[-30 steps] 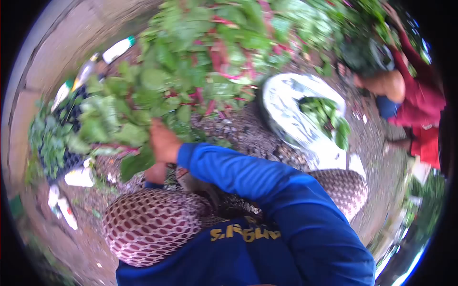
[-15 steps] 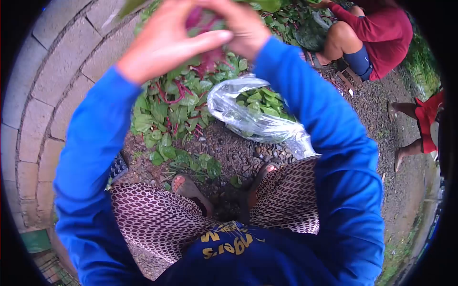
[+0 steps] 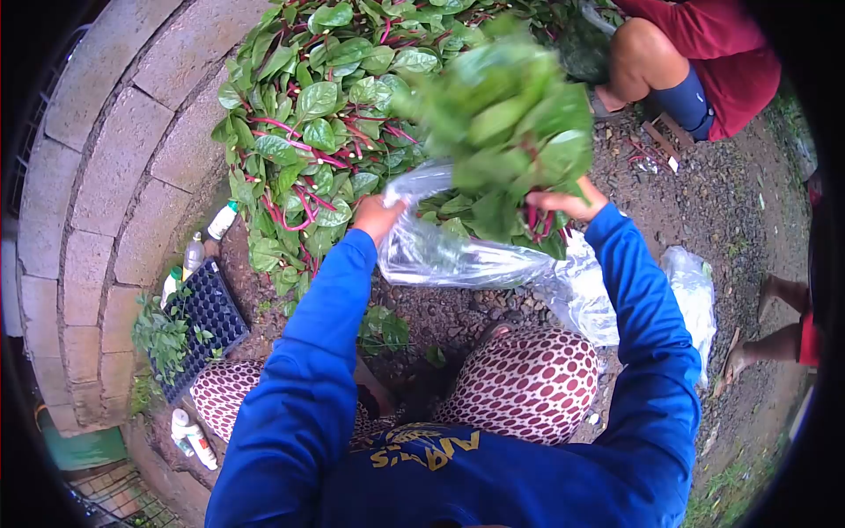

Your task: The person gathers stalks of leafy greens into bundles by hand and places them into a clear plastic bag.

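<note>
R hand pinching stems of 1 leafy bunch, long axis pointing fwd; clr bag just L of it, edge pinched by L hand.

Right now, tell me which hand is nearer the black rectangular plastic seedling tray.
Left. The left hand is forward and rightward of the black seedling tray; the right hand is farther rightward.

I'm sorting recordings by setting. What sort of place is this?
Outdoors, probably a yard or garden: there is gravelly ground, curved rows of stone blocks edging it, and a black seedling tray.
</note>
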Tool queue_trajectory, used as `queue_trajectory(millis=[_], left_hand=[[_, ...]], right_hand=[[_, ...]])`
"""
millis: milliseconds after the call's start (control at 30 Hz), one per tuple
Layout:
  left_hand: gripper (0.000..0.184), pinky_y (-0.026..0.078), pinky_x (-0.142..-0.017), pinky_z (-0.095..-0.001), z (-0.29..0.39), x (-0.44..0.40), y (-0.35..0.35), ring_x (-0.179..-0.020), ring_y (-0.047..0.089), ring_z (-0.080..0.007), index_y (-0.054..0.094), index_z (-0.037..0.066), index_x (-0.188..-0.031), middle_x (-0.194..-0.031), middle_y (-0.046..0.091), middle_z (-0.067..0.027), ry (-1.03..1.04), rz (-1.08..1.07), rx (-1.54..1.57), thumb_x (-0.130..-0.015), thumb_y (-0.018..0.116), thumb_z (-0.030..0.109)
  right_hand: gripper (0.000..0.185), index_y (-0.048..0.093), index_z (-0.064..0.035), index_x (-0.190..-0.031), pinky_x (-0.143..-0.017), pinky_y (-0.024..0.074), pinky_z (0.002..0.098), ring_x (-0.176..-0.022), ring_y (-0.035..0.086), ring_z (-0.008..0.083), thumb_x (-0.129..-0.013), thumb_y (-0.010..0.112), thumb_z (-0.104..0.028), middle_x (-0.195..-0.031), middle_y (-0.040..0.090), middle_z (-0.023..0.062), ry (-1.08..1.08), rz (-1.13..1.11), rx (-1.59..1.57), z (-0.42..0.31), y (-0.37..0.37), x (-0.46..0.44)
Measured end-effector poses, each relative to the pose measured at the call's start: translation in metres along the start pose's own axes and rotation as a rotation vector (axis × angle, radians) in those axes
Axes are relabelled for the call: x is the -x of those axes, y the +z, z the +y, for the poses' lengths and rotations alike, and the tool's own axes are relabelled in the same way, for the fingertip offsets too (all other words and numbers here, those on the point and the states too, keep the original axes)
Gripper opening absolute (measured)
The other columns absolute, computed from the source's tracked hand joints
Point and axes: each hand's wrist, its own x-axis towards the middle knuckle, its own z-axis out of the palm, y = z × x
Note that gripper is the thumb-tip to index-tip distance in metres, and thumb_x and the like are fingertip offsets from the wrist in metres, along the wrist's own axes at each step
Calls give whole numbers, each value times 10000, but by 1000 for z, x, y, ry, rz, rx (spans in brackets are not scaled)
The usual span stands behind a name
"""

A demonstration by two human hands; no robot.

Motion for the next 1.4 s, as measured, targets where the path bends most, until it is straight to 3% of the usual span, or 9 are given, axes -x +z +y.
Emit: queue_trajectory(millis=[100, 167, 233, 400, 700, 900, 1033, 1233, 1400], left_hand=[[258, 478, -616, -340, 20, -28, -12, -674, 593, -178, 612, -36, -966, -822, 639, -92, -211, -130, 677, -852, 568, 191], [219, 473, -589, -348, 39, -30, -13, -666, 597, -188, 616, -15, -945, -831, 636, -87, -257, -101, 696, -873, 490, 149], [206, 491, -623, -351, 22, -51, -11, -690, 605, -203, 617, -8, -941, -846, 635, -97, -244, -137, 756, -872, 486, 136], [232, 480, -665, -307, 54, -30, -3, -759, 603, -174, 644, 26, -983, -913, 656, -87, -251, -150, 937, -897, 544, 217], [243, 311, -455, -208, 84, -27, -45, -477, 338, -32, 634, 63, -1033, -578, 418, 84, 210, 24, 646, -944, 517, 257], [237, 312, -449, -210, 94, -31, -39, -482, 327, -26, 648, 86, -1048, -568, 397, 97, 212, -9, 653, -940, 526, 258], [250, 315, -451, -215, 103, -31, -42, -486, 326, -28, 650, 94, -1062, -570, 381, 96, 146, -16, 553, -936, 526, 271], [253, 326, -444, -227, 86, -23, -39, -485, 342, -31, 648, 88, -1041, -587, 395, 85, 81, -6, 502, -928, 529, 281], [548, 496, -742, -361, 84, -2, -69, -833, 611, -246, 508, 27, -1235, -1015, 633, -154, 562, -16, -369, -842, 605, 395]], right_hand=[[526, 509, -29, -1202, -824, 485, 368, -889, 620, 260, -727, 680, -176, -991, 632, 163, -200, -16, 282, 48, 33, -31], [560, 455, -23, -1260, -742, 507, 400, -845, 640, 294, -736, 612, -140, -975, 639, 167, 337, -98, 956, 54, 64, -45], [653, 370, -62, -1350, -656, 496, 403, -771, 634, 254, -732, 580, -103, -885, 600, 109, 158, 132, 1139, 78, 99, -40], [677, 326, -102, -1393, -724, 480, 381, -840, 612, 242, -762, 570, -145, -923, 576, 103, 57, -115, 1172, 41, 126, -2], [342, 555, -31, -1083, -614, 524, 406, -747, 658, 291, -785, 556, -199, -818, 657, 172, 187, -376, 1052, 80, 86, -42], [680, 501, -39, -1196, -715, 529, 388, -858, 658, 286, -632, 760, -317, -946, 664, 156, 439, -254, 1193, 128, 124, -31], [437, 460, -46, -1265, -726, 527, 391, -893, 656, 277, -863, 526, -205, -997, 663, 133, 408, -506, 1173, 51, 97, -53], [272, 520, -36, -1110, -567, 515, 439, -662, 657, 305, -907, 380, -151, -760, 669, 111, 449, -116, 1229, 126, 139, -25], [405, 450, -30, -1222, -626, 523, 424, -781, 660, 304, -823, 471, -100, -902, 657, 164, 414, -220, 1145, 106, 128, -20]])
